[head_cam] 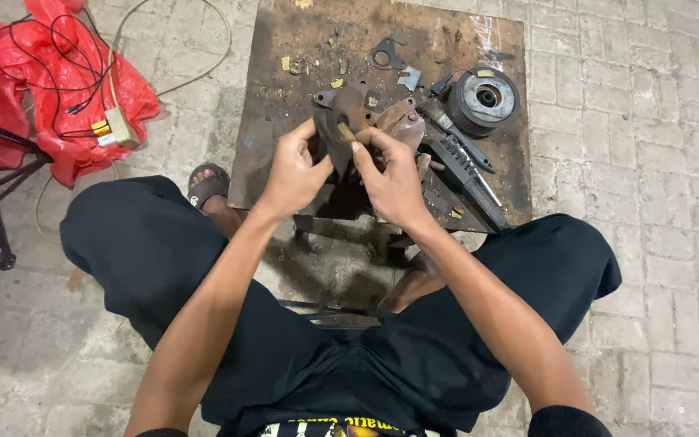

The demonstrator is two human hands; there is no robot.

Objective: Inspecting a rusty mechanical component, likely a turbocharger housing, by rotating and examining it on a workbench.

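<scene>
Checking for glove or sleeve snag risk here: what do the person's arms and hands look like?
Both hands, left hand and right hand, are bare: no gloves, rings or watch visible. Forearms are uncovered to the elbow region. Black short sleeves show only at the frame's bottom edge. No cables or markings.

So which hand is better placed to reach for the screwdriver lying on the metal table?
Probably the right hand. The screwdriver lies on the metal table to that hand's right, just past it, while the left hand sits on the far side of the rusty metal part that both hands hold.
</scene>
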